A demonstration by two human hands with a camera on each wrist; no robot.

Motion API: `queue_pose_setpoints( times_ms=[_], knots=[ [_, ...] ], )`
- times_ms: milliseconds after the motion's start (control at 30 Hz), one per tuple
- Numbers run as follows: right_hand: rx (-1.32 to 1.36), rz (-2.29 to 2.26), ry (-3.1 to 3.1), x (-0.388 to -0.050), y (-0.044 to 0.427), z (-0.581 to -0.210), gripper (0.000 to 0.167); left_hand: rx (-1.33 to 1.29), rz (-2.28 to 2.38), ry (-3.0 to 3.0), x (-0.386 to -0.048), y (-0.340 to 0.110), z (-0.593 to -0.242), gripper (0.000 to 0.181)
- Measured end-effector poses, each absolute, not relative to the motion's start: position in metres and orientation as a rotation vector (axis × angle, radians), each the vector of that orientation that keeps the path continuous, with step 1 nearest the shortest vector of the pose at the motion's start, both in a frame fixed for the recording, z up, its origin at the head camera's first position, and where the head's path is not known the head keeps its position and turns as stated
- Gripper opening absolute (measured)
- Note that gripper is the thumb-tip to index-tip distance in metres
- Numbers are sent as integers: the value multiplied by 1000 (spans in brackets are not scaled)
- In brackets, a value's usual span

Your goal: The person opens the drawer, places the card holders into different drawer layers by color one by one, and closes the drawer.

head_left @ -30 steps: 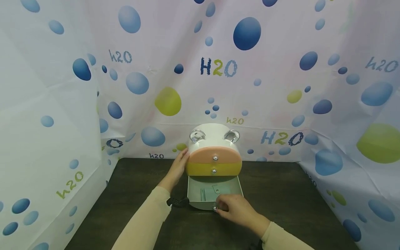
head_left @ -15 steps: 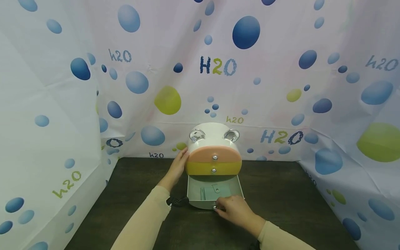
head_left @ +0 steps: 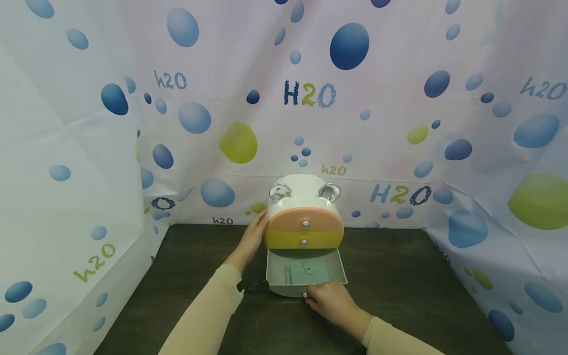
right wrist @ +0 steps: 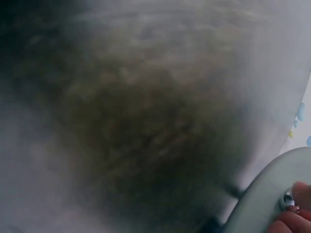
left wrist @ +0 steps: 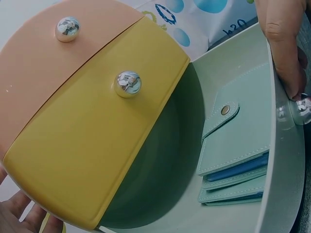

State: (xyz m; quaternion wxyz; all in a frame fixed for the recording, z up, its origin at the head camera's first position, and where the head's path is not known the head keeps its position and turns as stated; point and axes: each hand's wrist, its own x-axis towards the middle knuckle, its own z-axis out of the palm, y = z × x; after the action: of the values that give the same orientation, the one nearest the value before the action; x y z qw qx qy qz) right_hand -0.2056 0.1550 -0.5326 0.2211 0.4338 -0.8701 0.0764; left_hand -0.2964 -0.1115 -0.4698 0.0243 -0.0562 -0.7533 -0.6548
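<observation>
A small rounded drawer box [head_left: 296, 190] has a white top, a peach drawer [head_left: 284, 220] and a yellow drawer [head_left: 284, 240]. Its pale green bottom drawer [head_left: 275, 268] is pulled out and holds a mint green wallet [head_left: 317, 272] with a snap strap [left wrist: 221, 119]. My left hand [head_left: 251, 240] rests against the box's left side; fingertips [left wrist: 34, 218] show below the yellow front in the left wrist view. My right hand [head_left: 334, 301] pinches the silver knob [head_left: 305, 295] of the bottom drawer. At the lower right of the right wrist view, fingers [right wrist: 291, 222] lie around that knob.
The box stands on a dark tabletop [head_left: 399, 281]. Behind and beside it hangs a white curtain [head_left: 381, 133] printed with blue and green drops. Two clear ear-shaped pieces [head_left: 329, 192] stick up from the box top. Blur fills most of the right wrist view.
My right hand and forearm have shifted slightly left, with the hand lower over the knob. My left hand, the box and the pulled-out drawer stay in place.
</observation>
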Motion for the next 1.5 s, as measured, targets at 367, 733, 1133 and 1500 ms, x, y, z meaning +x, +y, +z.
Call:
queue_pose_setpoints(
  times_ms=[367, 733, 1133, 1500],
  knots=[
    [1138, 246, -2351, -211, 151, -538, 30, -137, -2035, -2305, -295, -111, -469, 66],
    [1109, 269, -2418, -220, 151, -535, 24, -162, -2042, -2314, -296, -110, -473, 65],
    [1106, 304, -2448, -230, 150, -533, 19, -128, -2009, -2333, -295, -110, -470, 63],
    [1083, 295, -2446, -235, 147, -533, 16, -142, -1994, -2340, -294, -110, -471, 62]
  ],
)
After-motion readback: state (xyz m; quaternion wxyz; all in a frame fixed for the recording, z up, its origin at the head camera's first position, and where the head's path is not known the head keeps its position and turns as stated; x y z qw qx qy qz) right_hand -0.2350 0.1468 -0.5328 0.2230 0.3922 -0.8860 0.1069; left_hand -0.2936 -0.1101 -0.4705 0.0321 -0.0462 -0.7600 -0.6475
